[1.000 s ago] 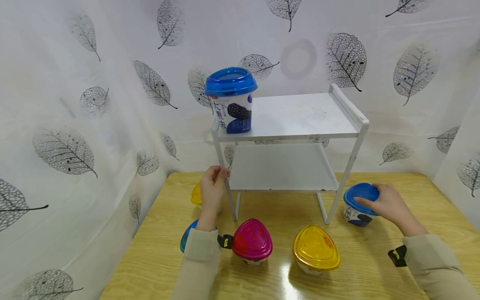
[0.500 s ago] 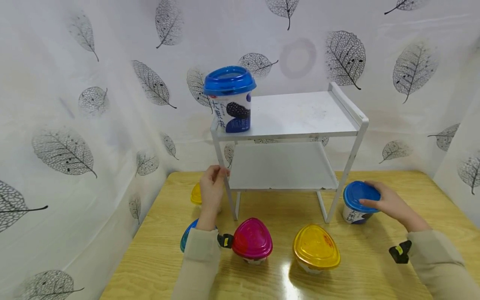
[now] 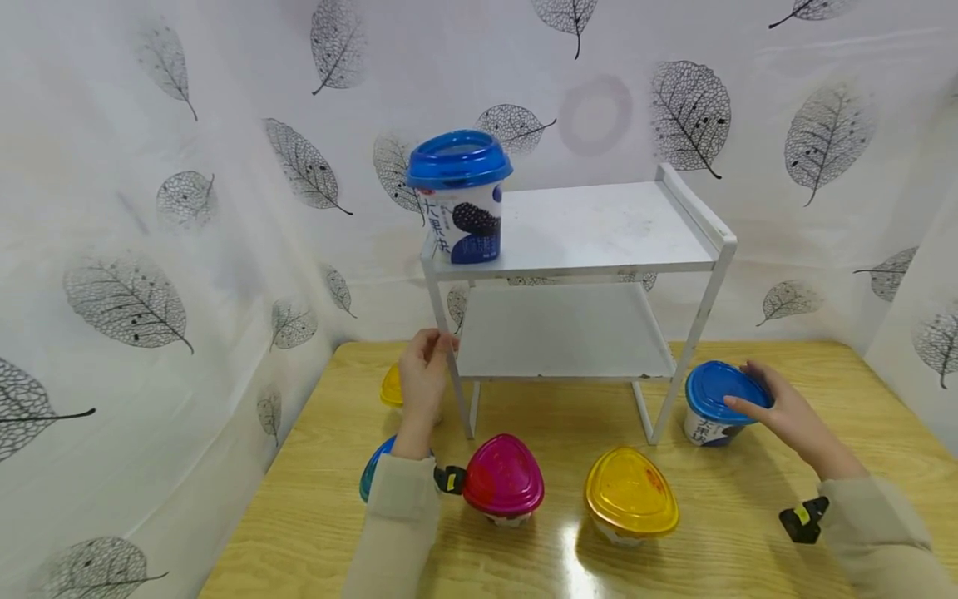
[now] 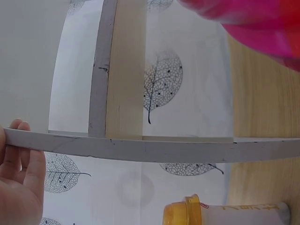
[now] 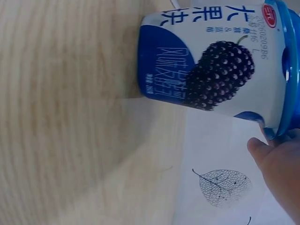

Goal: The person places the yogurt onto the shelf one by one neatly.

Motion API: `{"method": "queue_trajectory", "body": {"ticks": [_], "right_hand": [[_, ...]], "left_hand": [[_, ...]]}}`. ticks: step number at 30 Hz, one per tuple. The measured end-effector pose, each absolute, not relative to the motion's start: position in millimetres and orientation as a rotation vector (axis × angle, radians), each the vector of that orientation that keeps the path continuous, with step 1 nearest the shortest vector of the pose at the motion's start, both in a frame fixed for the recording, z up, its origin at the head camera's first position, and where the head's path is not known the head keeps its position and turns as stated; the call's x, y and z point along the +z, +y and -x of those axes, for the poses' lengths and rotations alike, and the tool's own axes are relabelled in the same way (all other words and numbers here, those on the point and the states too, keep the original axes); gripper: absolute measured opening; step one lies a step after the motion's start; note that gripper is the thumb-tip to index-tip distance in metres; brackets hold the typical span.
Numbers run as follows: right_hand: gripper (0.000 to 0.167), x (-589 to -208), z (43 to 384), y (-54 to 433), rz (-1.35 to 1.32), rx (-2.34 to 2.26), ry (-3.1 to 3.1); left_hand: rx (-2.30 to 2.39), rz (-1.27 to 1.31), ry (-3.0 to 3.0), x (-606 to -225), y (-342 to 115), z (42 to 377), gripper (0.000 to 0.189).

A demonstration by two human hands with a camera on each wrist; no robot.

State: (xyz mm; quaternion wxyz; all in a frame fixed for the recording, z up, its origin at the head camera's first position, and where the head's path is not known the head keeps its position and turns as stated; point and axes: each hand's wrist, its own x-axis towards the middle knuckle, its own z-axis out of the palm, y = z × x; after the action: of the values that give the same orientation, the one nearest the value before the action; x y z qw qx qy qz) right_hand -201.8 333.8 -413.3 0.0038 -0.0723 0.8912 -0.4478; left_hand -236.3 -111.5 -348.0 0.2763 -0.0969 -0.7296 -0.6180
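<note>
A blue-lidded yogurt cup [image 3: 714,391] with a blackberry label stands upright on the table, right of a white two-tier rack [image 3: 599,229]. My right hand [image 3: 801,420] holds this cup by its lid rim, the thumb lying over the lid. In the right wrist view, the yogurt cup [image 5: 211,61] shows its printed side, with a fingertip under the rim. My left hand [image 3: 422,378] grips the rack's left front post just above the lower tier. The left wrist view has the fingers [image 4: 33,171] around that post. Another blue-lidded yogurt cup [image 3: 460,200] sits on the top tier's left end.
A magenta-lidded cup [image 3: 505,478] and a yellow-lidded cup [image 3: 632,495] stand before the rack. Left of it are a partly hidden blue-lidded cup [image 3: 374,470] and a yellow-lidded cup [image 3: 391,387]. A leaf-patterned curtain [image 3: 599,116] hangs behind the table [image 3: 299,507].
The right-hand yogurt cup has turned in place, so its lettering faces forward more. My right hand has shifted slightly rightward around the rim. The left hand stays on the post.
</note>
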Motion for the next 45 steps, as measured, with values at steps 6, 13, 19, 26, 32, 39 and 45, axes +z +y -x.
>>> {"method": "queue_trajectory", "body": {"ticks": [6,13,19,26,32,39,45], "right_hand": [[0.084,-425.9,198.9,337.5,0.143,-1.418,2.760],[0.088,-438.8,195.4,340.9,0.114,-1.459,2.690],[0.086,-452.6,193.0,346.1,0.178,-1.586,2.622],[0.083,-461.6,191.9,346.6,0.208,-1.683,2.544],[0.085,-463.5,192.1,344.7,0.245,-1.660,2.524],[0.088,-469.0,197.8,343.9,0.258,-1.625,2.519],[0.088,-473.1,202.2,342.8,0.313,-1.648,2.534]], "left_hand": [[-1.663,0.270,-1.949,-347.3,-111.3,236.8,0.025],[-1.678,0.255,-1.948,-347.2,-111.0,236.3,0.026],[-1.671,0.254,-1.954,-347.7,-111.0,236.2,0.026],[-1.702,0.251,-1.964,-330.8,-106.8,222.3,0.023],[-1.712,0.248,-1.967,-324.4,-105.2,215.9,0.021],[-1.718,0.244,-1.966,-324.2,-104.8,215.6,0.021],[-1.705,0.241,-1.978,-324.9,-104.9,216.5,0.021]]}}
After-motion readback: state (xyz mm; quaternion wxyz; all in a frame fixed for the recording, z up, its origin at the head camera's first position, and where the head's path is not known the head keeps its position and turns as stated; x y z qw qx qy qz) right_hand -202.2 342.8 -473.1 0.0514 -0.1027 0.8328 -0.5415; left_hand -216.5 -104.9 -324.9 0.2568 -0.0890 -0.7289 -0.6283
